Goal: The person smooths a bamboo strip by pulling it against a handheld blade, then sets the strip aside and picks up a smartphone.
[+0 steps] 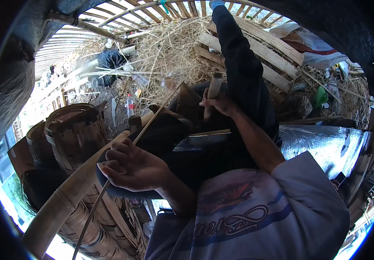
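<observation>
At the far left stand two rounded baskets, a smaller one and a larger one, both of broad, flat brown strips with ragged edges. One thick bamboo pole, smooth and jointed, slants up from the lower left. Beside it, one thin bamboo strip runs on a similar diagonal, passing at the left hand. That hand's fingers are curled in a narrow grip; whether they pinch the strip I cannot tell. Behind it stands one clear bottle with a red label, on littered ground. Across the top runs a slatted fence, with dry, tangled straw below it.

Near the middle, the right hand has its grip closed around one short pale stick, roughly upright with a blunt top. One dark trouser leg reaches toward the fence, close beside this hand. Farther right lie one panel of flat wooden slats, a white-and-red sack, one green leaf and a crinkled silver sheet. The leg bounds the right hand's room on the right; open space lies above the left hand's side of the strip.
</observation>
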### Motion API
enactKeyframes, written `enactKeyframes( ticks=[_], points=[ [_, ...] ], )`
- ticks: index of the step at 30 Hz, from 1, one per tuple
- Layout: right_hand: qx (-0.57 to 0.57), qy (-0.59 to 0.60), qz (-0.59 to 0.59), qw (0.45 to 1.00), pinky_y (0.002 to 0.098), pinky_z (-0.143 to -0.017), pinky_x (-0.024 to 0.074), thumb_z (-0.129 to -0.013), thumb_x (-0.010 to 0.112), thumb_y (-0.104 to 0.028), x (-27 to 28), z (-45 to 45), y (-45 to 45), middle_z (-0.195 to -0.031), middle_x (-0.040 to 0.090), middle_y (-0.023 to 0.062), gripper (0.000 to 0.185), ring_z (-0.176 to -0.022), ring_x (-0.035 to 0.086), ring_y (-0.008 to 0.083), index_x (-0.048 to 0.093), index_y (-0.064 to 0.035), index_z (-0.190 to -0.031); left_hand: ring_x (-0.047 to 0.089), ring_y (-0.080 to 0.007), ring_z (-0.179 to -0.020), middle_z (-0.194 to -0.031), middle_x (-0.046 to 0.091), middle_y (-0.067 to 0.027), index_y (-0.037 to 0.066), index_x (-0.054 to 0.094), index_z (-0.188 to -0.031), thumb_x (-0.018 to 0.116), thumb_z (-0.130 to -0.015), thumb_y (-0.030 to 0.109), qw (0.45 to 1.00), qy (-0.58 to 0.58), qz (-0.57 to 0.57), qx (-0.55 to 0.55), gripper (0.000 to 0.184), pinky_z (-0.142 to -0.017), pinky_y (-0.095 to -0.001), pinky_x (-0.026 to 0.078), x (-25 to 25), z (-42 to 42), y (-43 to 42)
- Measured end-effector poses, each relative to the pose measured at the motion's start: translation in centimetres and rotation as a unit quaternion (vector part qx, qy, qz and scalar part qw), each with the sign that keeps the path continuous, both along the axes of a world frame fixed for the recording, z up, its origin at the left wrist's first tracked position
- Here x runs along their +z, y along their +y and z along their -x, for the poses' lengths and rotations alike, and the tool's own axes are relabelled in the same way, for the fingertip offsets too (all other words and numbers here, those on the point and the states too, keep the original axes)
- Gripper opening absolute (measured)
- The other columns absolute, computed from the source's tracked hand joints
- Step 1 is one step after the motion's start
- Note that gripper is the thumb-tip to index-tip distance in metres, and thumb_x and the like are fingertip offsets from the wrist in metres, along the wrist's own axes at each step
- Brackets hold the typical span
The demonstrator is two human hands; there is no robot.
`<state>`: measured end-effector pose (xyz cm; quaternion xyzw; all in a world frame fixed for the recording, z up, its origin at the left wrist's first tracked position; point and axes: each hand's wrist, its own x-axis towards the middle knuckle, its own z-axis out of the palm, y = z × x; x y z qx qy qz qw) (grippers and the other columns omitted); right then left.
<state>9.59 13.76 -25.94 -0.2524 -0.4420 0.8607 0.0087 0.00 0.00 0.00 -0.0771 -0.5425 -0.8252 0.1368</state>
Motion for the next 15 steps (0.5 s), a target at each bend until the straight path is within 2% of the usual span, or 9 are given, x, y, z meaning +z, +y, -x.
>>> enactKeyframes(
  ticks=[3,5,6,8,9,11,13,15],
  points=[
    [0.004,-0.010,-0.034,0.999,0.0297,-0.070,0.0486,-0.069,0.071,-0.003,-0.1,1.2,0.5,-0.071,0.057,0.0023,0.021,-0.071,0.057,0.0126,0.053,-0.0074,-0.075,0.025,-0.0112,-0.060,-0.061,0.021,0.0017,0.015,0.026,-0.064,0.037,-0.094,0.027,1.000,0.019,0.008,-0.011,0.035,-0.055,-0.0253,0.026,0.0,0.5,-0.2],
    [-0.086,0.017,-0.098,0.991,0.0301,-0.069,0.0486,-0.070,0.071,-0.002,0.3,1.3,1.4,-0.070,0.056,0.0018,0.020,-0.071,0.057,0.0124,0.052,-0.0074,-0.076,0.024,-0.0109,-0.060,-0.061,0.020,0.0017,0.015,0.025,-0.064,0.036,-0.094,0.026,1.000,0.015,-0.004,-0.009,0.035,-0.055,-0.0252,0.025,0.0,0.4,-0.3],
    [-0.085,0.018,-0.095,0.992,0.0301,-0.069,0.0486,-0.070,0.071,-0.002,0.3,1.5,1.9,-0.070,0.056,0.0018,0.020,-0.071,0.057,0.0124,0.052,-0.0074,-0.076,0.024,-0.0109,-0.060,-0.061,0.020,0.0017,0.015,0.025,-0.064,0.036,-0.094,0.026,1.000,0.015,-0.001,-0.008,0.035,-0.055,-0.0252,0.025,0.0,0.5,-0.4],
    [-0.194,0.093,-0.056,0.975,0.0263,-0.071,0.0455,-0.071,0.070,-0.005,0.2,1.5,3.0,-0.075,0.055,0.0009,0.020,-0.075,0.057,0.0108,0.052,-0.0078,-0.077,0.024,-0.0106,-0.059,-0.060,0.020,0.0019,0.015,0.026,-0.063,0.036,-0.094,0.026,1.000,0.015,0.007,-0.011,0.034,-0.054,-0.0252,0.025,0.1,0.4,-0.6],
    [-0.194,0.092,-0.057,0.975,0.0263,-0.071,0.0455,-0.071,0.070,-0.005,0.8,1.3,3.2,-0.075,0.055,0.0009,0.020,-0.075,0.057,0.0108,0.052,-0.0078,-0.077,0.024,-0.0106,-0.059,-0.060,0.020,0.0019,0.015,0.026,-0.063,0.036,-0.094,0.026,1.000,0.014,0.007,-0.011,0.034,-0.054,-0.0252,0.025,0.1,0.3,-0.5],
    [-0.168,0.105,0.030,0.980,0.0267,-0.069,0.0456,-0.071,0.070,-0.004,1.9,0.8,4.0,-0.075,0.056,0.0010,0.020,-0.076,0.057,0.0108,0.052,-0.0079,-0.078,0.023,-0.0103,-0.059,-0.060,0.020,0.0020,0.015,0.026,-0.063,0.035,-0.094,0.026,1.000,0.004,-0.001,-0.009,0.034,-0.054,-0.0251,0.024,0.2,0.1,0.0],
    [-0.144,0.101,0.022,0.984,0.0267,-0.070,0.0450,-0.071,0.071,-0.004,1.3,1.0,3.2,-0.076,0.057,0.0009,0.020,-0.077,0.057,0.0110,0.053,-0.0086,-0.079,0.023,-0.0103,-0.059,-0.060,0.020,0.0021,0.015,0.026,-0.063,0.036,-0.094,0.026,1.000,0.001,-0.016,-0.007,0.035,-0.054,-0.0251,0.024,0.1,0.1,0.2],
    [-0.063,0.042,-0.018,0.997,0.0288,-0.070,0.0476,-0.069,0.071,0.000,1.0,0.9,1.8,-0.072,0.055,0.0003,0.021,-0.073,0.056,0.0113,0.052,-0.0076,-0.076,0.022,-0.0102,-0.059,-0.060,0.020,0.0022,0.014,0.026,-0.063,0.036,-0.095,0.026,1.000,0.000,-0.025,-0.003,0.035,-0.054,-0.0252,0.024,0.1,0.1,0.2]
  ],
)
